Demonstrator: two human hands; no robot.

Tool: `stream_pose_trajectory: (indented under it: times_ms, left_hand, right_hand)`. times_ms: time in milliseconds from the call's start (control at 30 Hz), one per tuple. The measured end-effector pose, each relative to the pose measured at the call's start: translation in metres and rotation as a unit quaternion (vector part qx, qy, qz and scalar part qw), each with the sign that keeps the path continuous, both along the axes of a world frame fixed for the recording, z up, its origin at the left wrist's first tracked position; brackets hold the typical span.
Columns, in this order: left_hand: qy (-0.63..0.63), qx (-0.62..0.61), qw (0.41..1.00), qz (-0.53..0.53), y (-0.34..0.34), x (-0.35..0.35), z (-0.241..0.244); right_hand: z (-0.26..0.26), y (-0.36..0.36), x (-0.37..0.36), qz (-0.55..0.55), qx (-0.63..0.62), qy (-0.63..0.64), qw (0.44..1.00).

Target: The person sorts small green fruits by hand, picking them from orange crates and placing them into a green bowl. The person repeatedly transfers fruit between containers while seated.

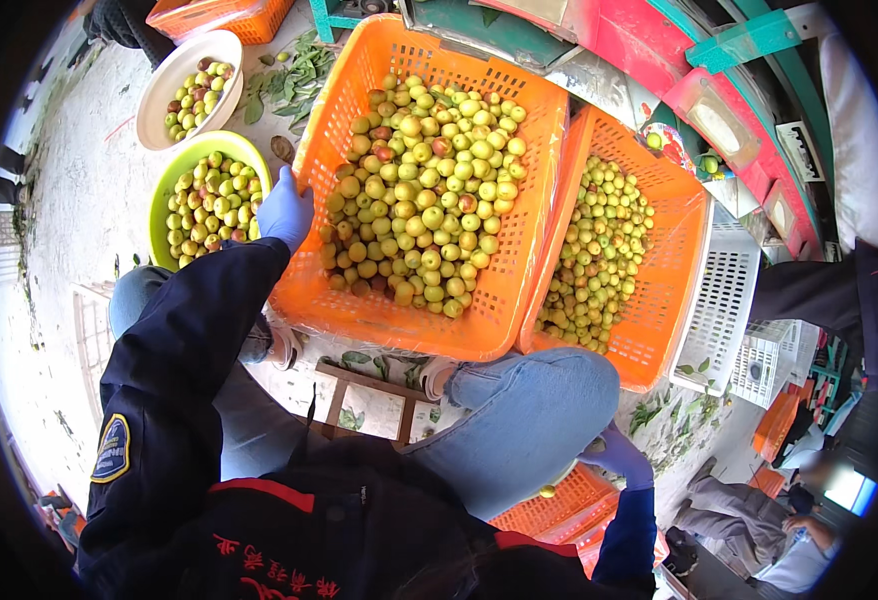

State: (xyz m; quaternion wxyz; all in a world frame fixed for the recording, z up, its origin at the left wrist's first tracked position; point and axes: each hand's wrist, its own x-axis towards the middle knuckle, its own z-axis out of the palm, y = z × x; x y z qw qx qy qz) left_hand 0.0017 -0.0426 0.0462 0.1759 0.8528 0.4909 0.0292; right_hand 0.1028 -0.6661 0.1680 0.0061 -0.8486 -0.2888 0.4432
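My left hand point(286, 211), in a blue glove, is at the left rim of a large orange plastic crate point(304, 289) lined with clear film and holding many yellow-green jujube-like fruits point(431, 195). Its thumb lies by the rim; whether it grips the rim is unclear. Close by, on its other side, is a lime-green bowl point(157, 214) of greener and reddish fruits. My right hand point(619, 454), also in a blue glove, is low beside my right knee, with a roundish greenish thing at its fingers. A second orange crate point(652, 330) of smaller fruits stands right of the large one.
A cream bowl point(150, 112) of fruits stands behind the green one. Loose leaves point(304, 75) lie on the floor. A white crate point(724, 300) adjoins the second orange crate. More orange crates point(559, 506) are beside my right leg. A red and green machine point(634, 37) runs behind. People point(746, 517) are at right.
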Motion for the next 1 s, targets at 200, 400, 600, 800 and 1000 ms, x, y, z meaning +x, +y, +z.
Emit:
stream_pose_trajectory:
  times_ms: [200, 400, 600, 800, 1000]
  left_hand:
    - [-0.012, -0.011, 1.000, -0.010, -0.002, -0.001, -0.003]
    - [-0.041, -0.036, 0.998, -0.013, -0.006, 0.002, 0.009]
    - [-0.055, -0.062, 0.997, -0.006, -0.001, -0.004, 0.007]
    - [-0.066, -0.063, 0.996, 0.004, 0.000, -0.004, 0.002]
    - [-0.073, -0.066, 0.995, 0.006, 0.000, -0.005, 0.001]
  right_hand:
    - [0.046, 0.177, 0.115, -0.193, 0.226, -0.175, 0.939]
    - [-0.069, 0.357, 0.155, 0.100, 0.143, -0.164, 0.971]
    - [-0.163, 0.395, 0.167, 0.289, -0.021, -0.394, 0.872]
    - [-0.139, 0.403, 0.154, 0.292, 0.023, -0.352, 0.889]
    - [-0.147, 0.388, 0.132, 0.301, 0.017, -0.303, 0.904]
